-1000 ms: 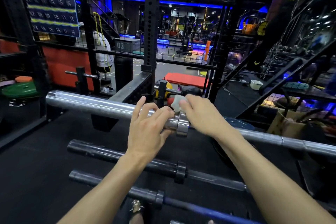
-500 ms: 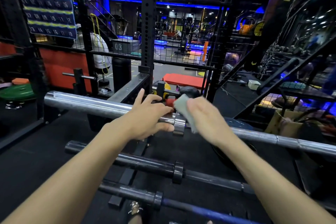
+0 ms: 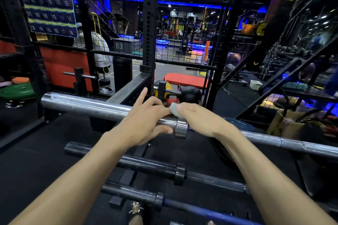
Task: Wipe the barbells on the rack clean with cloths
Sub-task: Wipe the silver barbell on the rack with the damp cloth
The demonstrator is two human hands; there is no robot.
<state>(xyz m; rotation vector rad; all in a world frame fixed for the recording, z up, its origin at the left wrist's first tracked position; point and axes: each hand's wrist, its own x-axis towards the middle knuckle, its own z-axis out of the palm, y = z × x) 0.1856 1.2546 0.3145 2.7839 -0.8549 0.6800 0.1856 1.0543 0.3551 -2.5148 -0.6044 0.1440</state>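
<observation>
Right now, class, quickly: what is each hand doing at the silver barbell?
Left hand: holds the silver barbell sleeve beside its collar, index finger raised.
Right hand: pinches a small pale cloth at the bar.

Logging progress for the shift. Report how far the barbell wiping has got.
Nothing can be confirmed as done. In hand: the right hand presses a pale cloth by the collar of the silver barbell, which the left hand steadies. Left: two black barbells, middle and nearest, lie untouched.
</observation>
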